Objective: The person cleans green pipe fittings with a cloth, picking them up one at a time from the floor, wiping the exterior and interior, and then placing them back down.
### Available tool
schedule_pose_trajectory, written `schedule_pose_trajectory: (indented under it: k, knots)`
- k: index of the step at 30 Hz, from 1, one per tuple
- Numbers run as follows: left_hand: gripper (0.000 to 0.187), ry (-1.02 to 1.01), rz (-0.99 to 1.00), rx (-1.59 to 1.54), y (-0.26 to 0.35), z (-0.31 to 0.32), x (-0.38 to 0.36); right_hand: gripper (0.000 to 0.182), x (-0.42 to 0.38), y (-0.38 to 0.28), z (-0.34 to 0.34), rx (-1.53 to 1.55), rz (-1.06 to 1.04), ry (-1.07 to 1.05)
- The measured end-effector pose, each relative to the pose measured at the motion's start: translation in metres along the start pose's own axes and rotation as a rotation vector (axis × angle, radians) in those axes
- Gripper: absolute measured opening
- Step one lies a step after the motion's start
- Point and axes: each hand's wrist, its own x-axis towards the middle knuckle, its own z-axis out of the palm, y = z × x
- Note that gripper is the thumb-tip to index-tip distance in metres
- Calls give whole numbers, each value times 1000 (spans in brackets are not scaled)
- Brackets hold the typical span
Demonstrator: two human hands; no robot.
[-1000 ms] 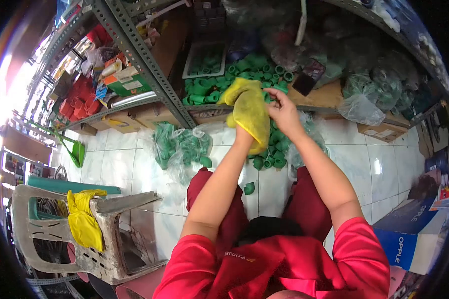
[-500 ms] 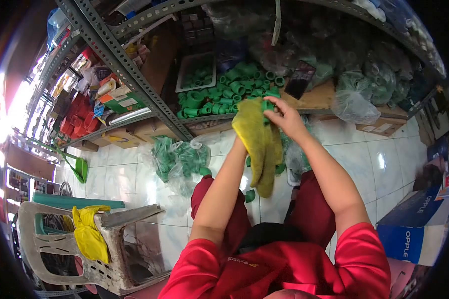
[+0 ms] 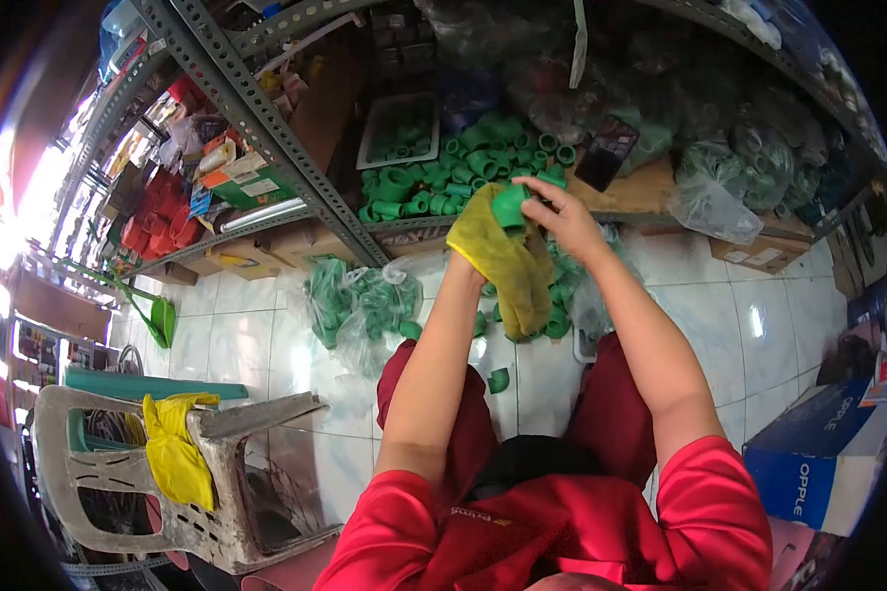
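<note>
A yellow cloth [image 3: 508,271] hangs over my left hand [image 3: 466,268], covering its fingers; only the wrist and lower hand show. My right hand [image 3: 565,219] is closed around a green plastic pipe fitting [image 3: 510,208], thumb and fingers pinching its right side. The fitting rests against the cloth's upper part. Just beyond my hands, many similar green fittings [image 3: 453,177] lie heaped on the low shelf. Below the cloth, more green fittings [image 3: 559,320] are on the floor, and a green elbow fitting [image 3: 499,380] lies between my knees.
A phone [image 3: 606,153] leans on the shelf at the right of the heap. Clear bags of green fittings [image 3: 355,300] sit on the tiles. A worn plastic chair [image 3: 118,473] with a yellow cloth stands left, a blue-and-white box [image 3: 818,463] right. Metal shelf posts [image 3: 266,133] rise ahead.
The fitting has come into fuller view beside the cloth, in my right hand. The cloth's hanging end has lifted and shifted, uncovering floor fittings. The view has tilted slightly.
</note>
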Motion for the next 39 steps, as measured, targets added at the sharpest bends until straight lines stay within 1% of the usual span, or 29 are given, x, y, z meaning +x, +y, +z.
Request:
schedule_pose_trajectory:
  k: [1,2,4,5,8,9,11,12,14,15,17,18,20,22,24,25,26,27,28,29,30,31,32,34,35,36,37,38,39]
  knots:
    - [28,-76,-40,-89,1,1,1,36,0,-2,0,143,30,9]
    - [28,-79,-44,-88,1,1,1,36,0,-2,-1,142,30,14]
    - [30,-118,-70,-173,2,9,-2,39,1,-3,-4,399,0,33]
    - [32,-113,-111,-244,3,15,-4,40,1,-1,-8,437,25,18]
    - [32,-47,-144,-173,10,31,-18,44,-2,-1,-14,468,79,-64]
    - [32,-46,-146,-174,11,30,-19,44,-3,0,-14,468,81,-62]
    - [34,-95,-149,-174,13,27,-20,44,-4,1,-13,282,-14,-127]
    - [34,-96,-152,-172,13,22,-18,44,-4,2,-12,282,-14,-124]
    - [34,-69,-102,-44,13,16,-15,44,-3,5,-11,105,-87,-171]
    - [34,-70,-102,-45,12,15,-14,44,-3,7,-9,103,-87,-170]
    - [34,-40,-85,-68,15,27,-16,43,-3,8,-3,-117,-165,6]
    - [34,-40,-81,-71,15,23,-14,43,-3,8,1,-119,-165,1]
    - [28,-91,6,-27,10,5,-6,42,-5,4,10,-184,-56,266]
    - [27,-83,41,-22,4,-2,-1,42,-5,6,11,-177,-89,276]
    - [26,99,238,90,-2,-1,-1,43,-8,5,15,-170,-121,286]
    - [24,142,305,194,-5,-4,0,44,-12,0,21,-207,-110,263]
    - [24,146,305,190,-8,-7,0,45,-16,-5,25,-244,-98,239]
    - [23,167,370,203,-10,-10,1,47,-17,-10,27,-179,-41,211]
    - [23,186,433,218,-10,-9,1,47,-15,-7,26,-179,-41,210]
    - [23,186,434,218,-8,-8,2,48,-13,-2,24,-4,25,164]
    - [23,199,339,99,-5,-8,5,48,-10,2,21,170,92,116]
    - [24,212,243,-18,-1,-9,7,48,-10,0,19,170,93,114]
    - [24,213,243,-17,1,-12,8,44,-10,-2,17,166,55,94]
    - [27,90,251,114,5,-12,9,41,-8,-1,14,163,16,77]
    - [27,91,249,113,2,-9,5,40,-8,3,13,38,13,74]
    - [28,155,225,133,-3,-5,-1,38,-8,6,13,-88,11,70]
    - [29,219,202,154,-6,-1,-5,38,-9,5,14,-87,12,70]
    - [29,220,200,155,-10,-3,-3,38,-10,3,16,-255,-102,115]
    - [29,221,403,568,-15,-7,-1,39,-12,1,18,-422,-216,159]
